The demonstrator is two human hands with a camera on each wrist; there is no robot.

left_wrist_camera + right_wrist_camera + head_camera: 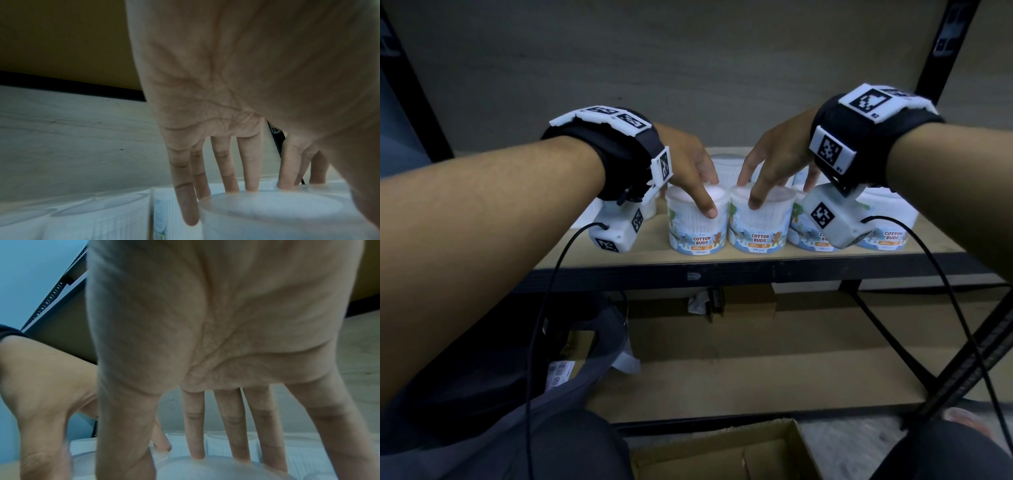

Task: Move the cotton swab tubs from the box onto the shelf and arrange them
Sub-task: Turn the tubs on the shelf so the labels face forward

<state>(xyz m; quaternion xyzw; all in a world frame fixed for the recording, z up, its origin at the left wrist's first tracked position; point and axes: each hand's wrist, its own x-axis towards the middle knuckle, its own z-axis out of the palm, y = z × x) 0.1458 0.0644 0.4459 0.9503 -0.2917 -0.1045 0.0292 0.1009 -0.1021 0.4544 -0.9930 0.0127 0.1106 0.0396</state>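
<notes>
Arranging step: my left hand [690,168] and right hand [777,161] each clasp a front-row tub [697,222] on the shelf [722,265]; next, square the row.

A pale wooden shelf board [619,255] with a black metal front edge carries a front row of round clear plastic cotton bud tubs [758,226], more standing behind.

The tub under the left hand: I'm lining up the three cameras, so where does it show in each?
Head: tub left of centre, front row on the shelf.
Left wrist: bottom right, lid.
Right wrist: cannot tell.
Shared landmark: left hand, also in the right wrist view.
</notes>
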